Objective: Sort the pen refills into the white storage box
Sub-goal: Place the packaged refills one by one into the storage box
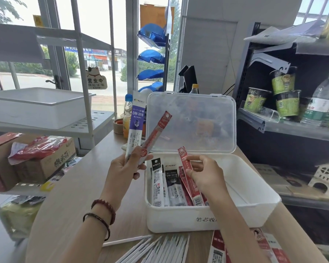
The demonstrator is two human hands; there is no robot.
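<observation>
- The left hand (124,168), raised just left of the box, has its fingers curled round the lower ends of two refill packs: a purple-labelled pack (136,120) and a long red pack (157,131), both fanning upward.
- The right hand (207,177) pinches a second red pack (183,158) between thumb and fingertips, its lower end down inside the box among the others.
- The white storage box (179,223) sits on the wooden table (74,196) with its clear lid (192,122) standing open at the far side. Black-labelled packs (157,185) and more red ones lie in its left part; the right part looks bare.
- Loose white refills (160,247) and further red packs (217,247) wait at the near edge.
- These packs look light, thin and glossy, likely to bend and slide against each other. A pinch across the flat faces near mid-length should steady one best; the loose refills may roll, so gathering several at once seems wiser.
</observation>
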